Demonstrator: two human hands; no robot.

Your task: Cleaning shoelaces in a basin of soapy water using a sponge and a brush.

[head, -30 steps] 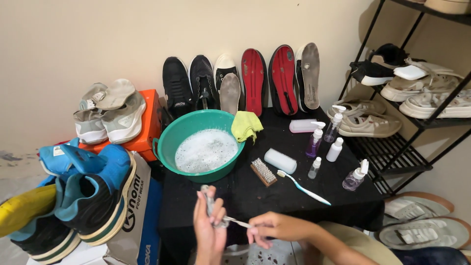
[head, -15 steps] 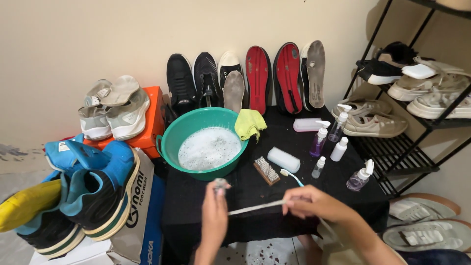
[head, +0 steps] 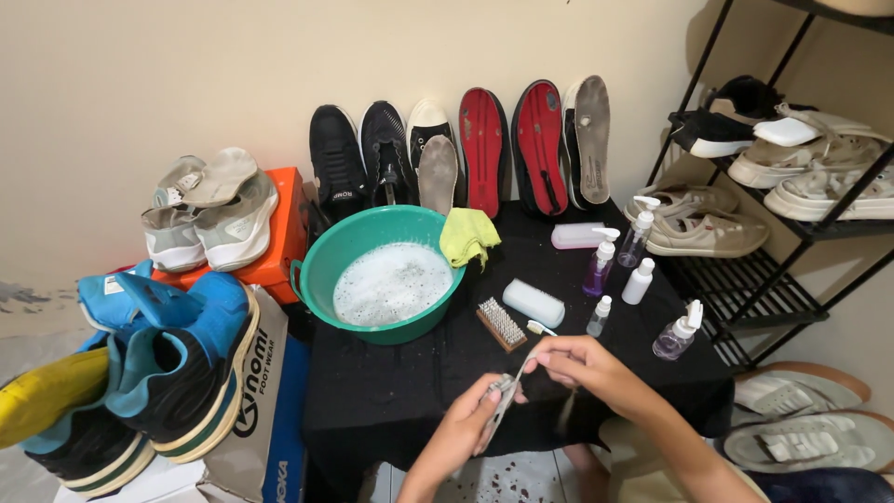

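My left hand and my right hand are raised together over the front of the black-covered table. Both pinch a pale grey shoelace, which runs slanted between their fingertips. My right hand is just in front of a white toothbrush, whose handle it hides. A wooden scrub brush and a white oblong brush lie just behind the hands. A green basin of foamy water stands at the back left, with a yellow cloth beside it.
Several small spray bottles stand right of the brushes. Shoes and insoles lean against the wall. Blue sneakers and grey shoes sit on boxes at the left. A black shoe rack stands at the right.
Both hands have risen and come closer together. The shoelace, stretched out flat between them before, now spans only a short slanted gap.
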